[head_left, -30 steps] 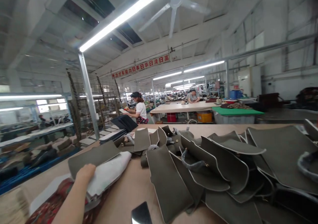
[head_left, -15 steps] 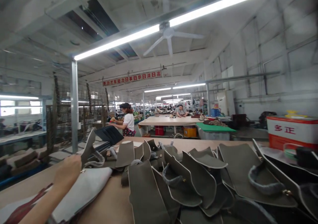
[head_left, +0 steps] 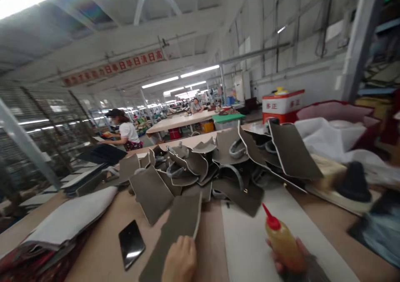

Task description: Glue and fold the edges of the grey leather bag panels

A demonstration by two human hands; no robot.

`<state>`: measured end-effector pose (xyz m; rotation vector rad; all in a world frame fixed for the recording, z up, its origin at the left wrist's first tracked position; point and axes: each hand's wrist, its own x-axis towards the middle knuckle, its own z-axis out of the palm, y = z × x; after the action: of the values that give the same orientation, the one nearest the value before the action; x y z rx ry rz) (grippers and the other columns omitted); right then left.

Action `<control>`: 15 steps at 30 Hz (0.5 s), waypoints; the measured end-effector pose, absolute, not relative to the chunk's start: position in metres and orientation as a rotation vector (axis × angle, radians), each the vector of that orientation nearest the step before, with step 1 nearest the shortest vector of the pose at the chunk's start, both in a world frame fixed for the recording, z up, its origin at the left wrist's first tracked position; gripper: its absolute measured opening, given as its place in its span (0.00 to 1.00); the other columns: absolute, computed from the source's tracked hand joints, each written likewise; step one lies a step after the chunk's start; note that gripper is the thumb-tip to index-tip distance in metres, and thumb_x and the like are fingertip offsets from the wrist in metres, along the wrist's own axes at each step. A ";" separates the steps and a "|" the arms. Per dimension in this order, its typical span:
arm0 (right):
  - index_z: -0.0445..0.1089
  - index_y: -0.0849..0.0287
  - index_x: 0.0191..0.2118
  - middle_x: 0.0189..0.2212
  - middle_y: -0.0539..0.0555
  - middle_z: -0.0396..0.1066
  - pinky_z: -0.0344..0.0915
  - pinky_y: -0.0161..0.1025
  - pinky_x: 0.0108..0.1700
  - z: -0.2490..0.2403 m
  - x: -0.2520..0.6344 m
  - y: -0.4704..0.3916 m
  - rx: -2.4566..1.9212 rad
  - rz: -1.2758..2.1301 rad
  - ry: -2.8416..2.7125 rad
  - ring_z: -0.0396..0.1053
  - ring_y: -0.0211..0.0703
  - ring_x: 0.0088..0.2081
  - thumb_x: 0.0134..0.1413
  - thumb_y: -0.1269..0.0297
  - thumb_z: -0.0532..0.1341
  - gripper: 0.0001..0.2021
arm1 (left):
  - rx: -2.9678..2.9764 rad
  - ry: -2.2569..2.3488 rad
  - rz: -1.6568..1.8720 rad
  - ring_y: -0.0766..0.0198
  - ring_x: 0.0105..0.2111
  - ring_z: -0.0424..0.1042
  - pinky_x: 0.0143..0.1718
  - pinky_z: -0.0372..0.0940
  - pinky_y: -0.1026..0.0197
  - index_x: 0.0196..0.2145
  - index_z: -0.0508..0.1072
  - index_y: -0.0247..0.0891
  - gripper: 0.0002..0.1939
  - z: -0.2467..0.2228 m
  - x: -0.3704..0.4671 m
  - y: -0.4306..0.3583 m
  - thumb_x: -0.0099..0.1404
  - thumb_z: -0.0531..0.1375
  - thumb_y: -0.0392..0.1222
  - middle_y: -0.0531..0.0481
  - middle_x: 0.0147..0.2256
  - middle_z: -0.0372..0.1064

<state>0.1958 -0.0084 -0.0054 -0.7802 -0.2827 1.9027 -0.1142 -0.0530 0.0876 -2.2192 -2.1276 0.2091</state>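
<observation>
My left hand (head_left: 180, 260) is closed on the right edge of a flat grey-brown panel (head_left: 175, 227) at the bottom middle. At the lower right my right hand (head_left: 277, 260) is wrapped round a squeeze bottle (head_left: 286, 244) with amber contents and a red pointed nozzle, tilted up to the left. Under the bottle lies a long white sheet (head_left: 243, 227). Beyond both hands is a heap of grey-brown panels (head_left: 153, 190), some with wrapped handles and small metal fittings.
A black phone (head_left: 131, 244) lies left of the panel. Folded light cloth (head_left: 71, 219) covers the table's left side. A dark cone-shaped object (head_left: 354, 182) and white wrapping (head_left: 331, 138) are at the right. One person (head_left: 125, 129) stands at the far left, another sits farther back.
The view has swung right and down. My left hand has left the panel at the left and now grips one nearer the middle. My right hand and the bottle have come into view.
</observation>
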 end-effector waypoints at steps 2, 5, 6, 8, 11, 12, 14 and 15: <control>0.65 0.55 0.50 0.28 0.59 0.74 0.69 0.48 0.21 -0.018 0.199 -0.013 -0.723 1.888 -0.150 0.71 0.51 0.23 0.44 0.48 0.61 0.27 | -2.455 -2.236 0.421 0.49 0.45 0.67 0.44 0.63 0.51 0.42 0.73 0.40 0.16 0.058 -0.068 -0.058 0.61 0.50 0.31 0.39 0.43 0.69; 0.70 0.61 0.41 0.30 0.60 0.75 0.69 0.41 0.24 -0.025 0.200 -0.013 -0.580 1.862 -0.039 0.71 0.46 0.25 0.45 0.56 0.63 0.18 | -2.497 -2.333 0.385 0.51 0.46 0.66 0.45 0.62 0.53 0.39 0.72 0.40 0.11 0.038 -0.038 -0.051 0.63 0.51 0.40 0.41 0.44 0.68; 0.71 0.62 0.39 0.31 0.60 0.75 0.68 0.39 0.24 -0.024 0.200 -0.012 -0.545 1.857 -0.034 0.71 0.45 0.26 0.46 0.57 0.64 0.16 | -2.441 -2.363 0.288 0.53 0.46 0.65 0.46 0.61 0.54 0.40 0.71 0.40 0.12 0.036 -0.037 -0.045 0.64 0.49 0.41 0.41 0.44 0.67; 0.72 0.63 0.36 0.32 0.61 0.75 0.68 0.39 0.25 -0.023 0.200 -0.013 -0.512 1.860 -0.031 0.71 0.45 0.27 0.46 0.57 0.64 0.15 | -2.291 -2.421 0.114 0.56 0.46 0.65 0.46 0.60 0.58 0.39 0.69 0.38 0.13 0.033 -0.039 -0.030 0.66 0.47 0.43 0.42 0.44 0.66; 0.73 0.61 0.37 0.31 0.60 0.75 0.69 0.40 0.26 -0.021 0.200 -0.016 -0.539 1.865 -0.013 0.72 0.47 0.28 0.44 0.57 0.66 0.15 | -2.186 -2.465 0.068 0.54 0.46 0.64 0.46 0.59 0.58 0.39 0.68 0.36 0.13 0.028 -0.045 -0.013 0.62 0.52 0.47 0.40 0.44 0.65; 0.72 0.60 0.38 0.31 0.59 0.75 0.69 0.41 0.28 -0.021 0.201 -0.017 -0.553 1.860 -0.008 0.72 0.48 0.28 0.44 0.57 0.66 0.15 | -2.182 -2.469 0.074 0.53 0.46 0.64 0.46 0.60 0.58 0.38 0.68 0.35 0.13 0.025 -0.046 -0.009 0.61 0.53 0.47 0.40 0.43 0.65; 0.72 0.59 0.40 0.32 0.59 0.75 0.69 0.41 0.29 -0.021 0.202 -0.018 -0.581 1.858 0.007 0.72 0.48 0.29 0.43 0.57 0.67 0.16 | -2.190 -2.465 0.068 0.53 0.45 0.64 0.44 0.60 0.58 0.38 0.67 0.35 0.13 0.021 -0.046 -0.005 0.61 0.53 0.47 0.40 0.43 0.65; 0.72 0.59 0.40 0.32 0.59 0.75 0.69 0.41 0.28 -0.021 0.202 -0.018 -0.589 1.858 0.015 0.72 0.48 0.29 0.43 0.57 0.67 0.17 | -2.199 -2.465 0.059 0.54 0.44 0.65 0.43 0.60 0.59 0.38 0.67 0.35 0.13 0.019 -0.046 -0.004 0.61 0.53 0.46 0.40 0.42 0.65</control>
<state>0.2023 -0.0183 -0.0206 -0.5887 0.0152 1.8577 -0.0456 -0.0039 0.0195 -2.1995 -2.4646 0.0594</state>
